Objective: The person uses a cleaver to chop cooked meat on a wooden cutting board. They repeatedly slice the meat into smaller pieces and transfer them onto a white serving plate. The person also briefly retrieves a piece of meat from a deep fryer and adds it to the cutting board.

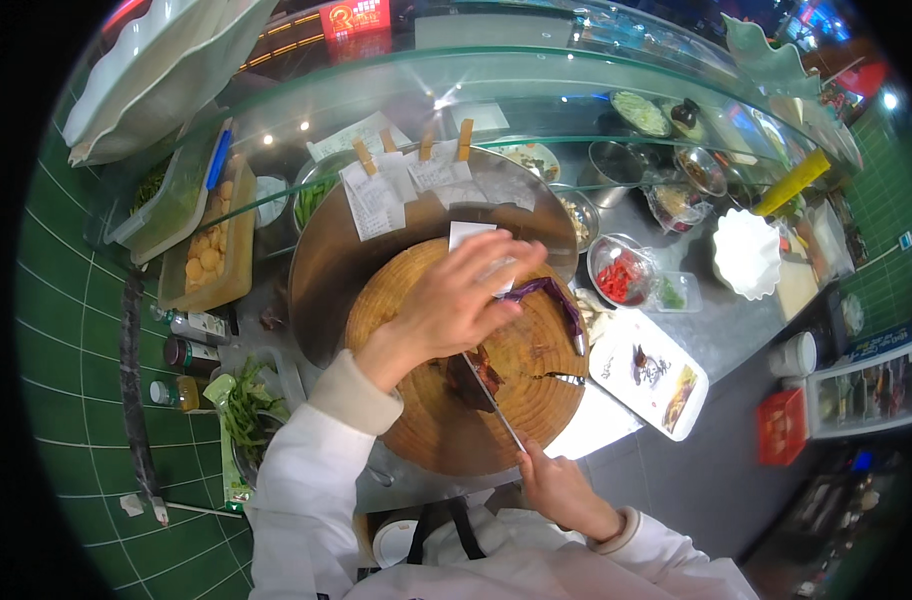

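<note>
A round wooden chopping block [538,420] lies before me. My right hand [564,484] grips the handle of a knife [493,397] at the block's near edge. The thin blade points away from me, onto a dark reddish piece of food, maybe meat [469,384]. Over the block's middle my left hand [471,292] is raised with its fingers spread, holding nothing that I can see. Partly behind it are a white paper slip [471,234] and a purple band-like strip [561,294] that curves along the block's right side.
Behind the block stands a large round metal sheet [321,262], below clipped paper slips [377,199] on a glass shelf. Right are a bowl of red strips [617,279] and a white tray [651,375]; left, leafy greens [249,412], bottles [200,326] and a bin of round yellowish items [208,255].
</note>
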A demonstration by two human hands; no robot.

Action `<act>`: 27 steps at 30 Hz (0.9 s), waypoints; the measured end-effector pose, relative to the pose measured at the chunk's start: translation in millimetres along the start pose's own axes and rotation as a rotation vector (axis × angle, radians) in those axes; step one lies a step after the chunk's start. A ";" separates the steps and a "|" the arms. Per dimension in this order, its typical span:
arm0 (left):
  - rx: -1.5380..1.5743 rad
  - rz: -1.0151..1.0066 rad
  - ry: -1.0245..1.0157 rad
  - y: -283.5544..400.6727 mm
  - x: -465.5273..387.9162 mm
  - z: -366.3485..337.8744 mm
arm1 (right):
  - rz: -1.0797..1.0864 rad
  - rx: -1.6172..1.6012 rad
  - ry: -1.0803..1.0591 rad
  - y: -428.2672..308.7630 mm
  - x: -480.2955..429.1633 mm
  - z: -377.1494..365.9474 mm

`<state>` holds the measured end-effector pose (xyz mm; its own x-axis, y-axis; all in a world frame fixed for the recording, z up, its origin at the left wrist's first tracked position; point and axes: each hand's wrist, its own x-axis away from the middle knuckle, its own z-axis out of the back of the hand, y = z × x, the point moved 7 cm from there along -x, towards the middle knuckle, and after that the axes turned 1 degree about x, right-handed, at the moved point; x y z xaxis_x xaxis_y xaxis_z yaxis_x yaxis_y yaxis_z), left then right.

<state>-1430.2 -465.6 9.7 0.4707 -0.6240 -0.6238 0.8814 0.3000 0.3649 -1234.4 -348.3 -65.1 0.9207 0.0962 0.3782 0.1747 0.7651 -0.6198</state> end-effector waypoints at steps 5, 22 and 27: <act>0.044 -0.010 -0.299 -6.8 3.4 -53.7 | 0.022 -0.004 0.034 4.5 0.3 -3.8; 0.171 -0.066 -0.328 0.8 -12.8 -55.3 | 0.059 -0.080 0.028 12.5 -3.0 -9.5; 0.122 -0.046 -0.502 -2.8 -2.3 -61.1 | 0.113 -0.110 0.028 1.9 -15.7 -11.6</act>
<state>-1431.2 -420.9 -32.1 0.3274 -0.9130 -0.2435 0.8756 0.1963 0.4415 -1244.5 -355.7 -80.2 0.9457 0.1589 0.2834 0.1051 0.6756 -0.7297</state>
